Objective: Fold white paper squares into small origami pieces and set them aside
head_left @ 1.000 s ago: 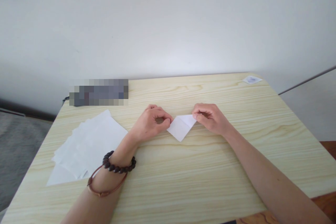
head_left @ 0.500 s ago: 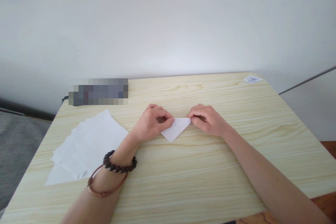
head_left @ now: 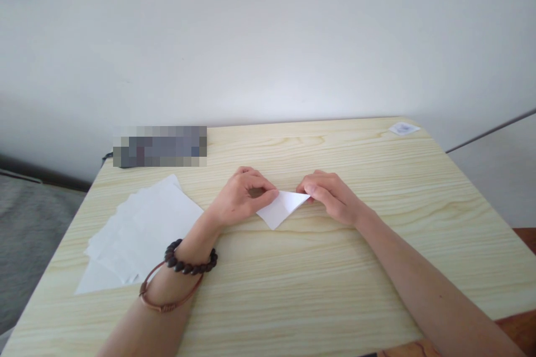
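A small folded piece of white paper (head_left: 280,212) lies in the middle of the table, its point toward me. My left hand (head_left: 245,195) pinches its upper left part between thumb and fingers, covering that corner. At the right corner, my right hand (head_left: 329,195) grips the paper between thumb and forefinger, and that corner is lifted a little. A dark bead bracelet (head_left: 190,265) and a brown cord bracelet (head_left: 167,308) circle my left wrist.
Several loose white sheets (head_left: 146,228) lie fanned out on the wooden table (head_left: 318,290) at the left. Behind them is a dark, blurred-out object (head_left: 161,148). A small folded white paper piece with a dark mark (head_left: 404,128) lies at the far right corner, near the wall (head_left: 268,39).
My right thumb has come up onto the paper's right corner, and that corner has risen slightly. My left hand keeps its pinch. The view has shifted a little.
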Demonstrator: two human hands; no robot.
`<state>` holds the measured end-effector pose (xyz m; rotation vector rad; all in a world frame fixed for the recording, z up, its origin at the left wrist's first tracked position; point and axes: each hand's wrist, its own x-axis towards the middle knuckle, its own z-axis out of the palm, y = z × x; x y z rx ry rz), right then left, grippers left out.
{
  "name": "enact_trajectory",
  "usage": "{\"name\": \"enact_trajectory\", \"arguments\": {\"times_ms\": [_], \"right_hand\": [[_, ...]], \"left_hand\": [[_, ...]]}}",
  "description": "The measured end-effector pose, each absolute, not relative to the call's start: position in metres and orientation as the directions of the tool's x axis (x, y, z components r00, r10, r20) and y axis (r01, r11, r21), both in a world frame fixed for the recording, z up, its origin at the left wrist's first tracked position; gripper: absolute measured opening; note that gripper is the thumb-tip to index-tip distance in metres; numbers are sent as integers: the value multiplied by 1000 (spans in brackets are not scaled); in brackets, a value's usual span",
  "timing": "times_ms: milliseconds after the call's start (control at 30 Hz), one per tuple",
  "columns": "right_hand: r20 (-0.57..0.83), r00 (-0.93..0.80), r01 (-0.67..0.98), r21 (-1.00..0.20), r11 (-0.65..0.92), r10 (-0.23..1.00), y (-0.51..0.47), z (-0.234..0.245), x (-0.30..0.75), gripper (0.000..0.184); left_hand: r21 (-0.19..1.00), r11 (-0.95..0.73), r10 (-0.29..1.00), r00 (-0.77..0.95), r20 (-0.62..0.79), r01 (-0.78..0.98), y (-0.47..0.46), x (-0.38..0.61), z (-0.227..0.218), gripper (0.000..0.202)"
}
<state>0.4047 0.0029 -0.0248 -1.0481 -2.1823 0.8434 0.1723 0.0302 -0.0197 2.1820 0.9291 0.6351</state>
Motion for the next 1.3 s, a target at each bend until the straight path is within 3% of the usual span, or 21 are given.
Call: {"name": "enact_trajectory", "arguments": {"times_ms": [267,567,767,967,1133,1300], "right_hand": [[244,-501,514,-688,513,830,4,-30,402,26],[169,-409,384,-859,337,897,8,-31,415,25],[158,-427,388,-857,338,890,9,-33,418,25],[181,-426,460,-800,384,887,7,-30,413,25],[284,-372,529,-718,453,884,7,-33,409,15],[386,-299,605,-630,486,873,7,-36,408,26]], "left_hand": [[712,-531,764,623,169,458,31,172,-22,21],[775,-450,811,567,146,444,29,171,-18,23],[847,-419,810,557,185,327,27,171,-23,22],[784,-552,709,654,263,283,34,171,-27,13],[774,-597,693,622,365,211,35,173,-31,11],[654,-656,727,549,413,377,32,175,-35,17]]}}
